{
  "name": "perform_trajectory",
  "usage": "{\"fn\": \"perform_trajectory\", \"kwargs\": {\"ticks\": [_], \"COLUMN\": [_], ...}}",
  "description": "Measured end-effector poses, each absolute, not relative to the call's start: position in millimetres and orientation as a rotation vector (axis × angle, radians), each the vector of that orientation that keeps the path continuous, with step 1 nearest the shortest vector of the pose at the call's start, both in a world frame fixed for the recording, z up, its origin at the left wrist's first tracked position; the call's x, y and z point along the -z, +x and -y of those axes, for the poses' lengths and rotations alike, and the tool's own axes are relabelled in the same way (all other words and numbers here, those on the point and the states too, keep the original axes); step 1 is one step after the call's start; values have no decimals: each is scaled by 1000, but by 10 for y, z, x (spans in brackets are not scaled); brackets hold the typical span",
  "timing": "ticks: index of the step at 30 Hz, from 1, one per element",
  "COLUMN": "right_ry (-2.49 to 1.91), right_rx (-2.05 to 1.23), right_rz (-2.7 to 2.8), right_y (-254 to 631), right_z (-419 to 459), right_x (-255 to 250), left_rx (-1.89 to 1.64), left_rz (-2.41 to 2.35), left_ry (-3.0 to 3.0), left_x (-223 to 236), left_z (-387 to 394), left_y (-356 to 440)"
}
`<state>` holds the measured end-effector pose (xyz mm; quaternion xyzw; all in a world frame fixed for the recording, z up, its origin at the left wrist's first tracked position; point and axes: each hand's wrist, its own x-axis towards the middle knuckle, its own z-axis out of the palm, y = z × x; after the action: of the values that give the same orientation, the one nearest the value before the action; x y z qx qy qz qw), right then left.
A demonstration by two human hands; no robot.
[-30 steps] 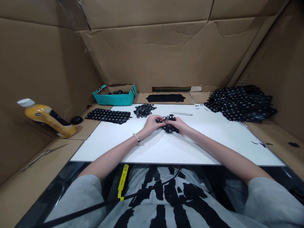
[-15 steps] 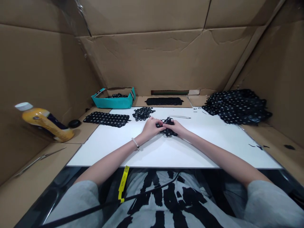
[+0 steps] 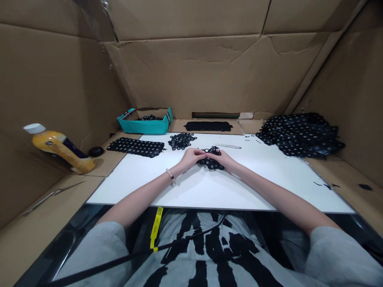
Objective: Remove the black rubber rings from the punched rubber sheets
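My left hand and my right hand meet over the middle of the white board, fingertips pinched together. Between and below them is a bunched black piece with light round dots, gripped by both hands. Its material and the exact spot under the fingertips are too small to make out. Just beyond my left hand lies a loose pile of small black rings. A thin pale pen-like tool rests behind my right hand.
At the left are a flat black dotted piece, a teal box with black bits inside, a yellow bottle and scissors. A black strip lies at the back. Black dotted pieces are heaped at the right.
The fingers of my left hand have straightened slightly and drawn together at the tips. The black dotted piece stays in both hands. The whole view has shifted a little.
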<state>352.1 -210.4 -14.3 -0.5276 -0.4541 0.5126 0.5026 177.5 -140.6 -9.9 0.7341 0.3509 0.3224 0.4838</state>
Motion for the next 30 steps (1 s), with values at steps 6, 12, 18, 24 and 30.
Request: {"fn": "perform_trajectory", "kwargs": {"ticks": [6, 12, 18, 24, 30], "right_ry": [-1342, -1336, -1294, -1248, -1163], "right_rx": [-1243, -1216, -1224, -1077, -1031], "right_rz": [990, 924, 952, 907, 964], "right_y": [3490, 3539, 3538, 3532, 3516], "right_z": [2110, 2075, 2094, 2076, 2083], "right_x": [117, 168, 147, 227, 236], "left_rx": [-997, -1404, -1248, -1210, -829], "left_rz": [-1037, -1274, -1658, -1545, -949], "left_ry": [1594, 1667, 2053, 2299, 2465], "left_x": [-10, -139, -36, -157, -163], "left_z": [1081, 549, 498, 822, 1423], "left_y": [1621, 1184, 1119, 1321, 1689]}}
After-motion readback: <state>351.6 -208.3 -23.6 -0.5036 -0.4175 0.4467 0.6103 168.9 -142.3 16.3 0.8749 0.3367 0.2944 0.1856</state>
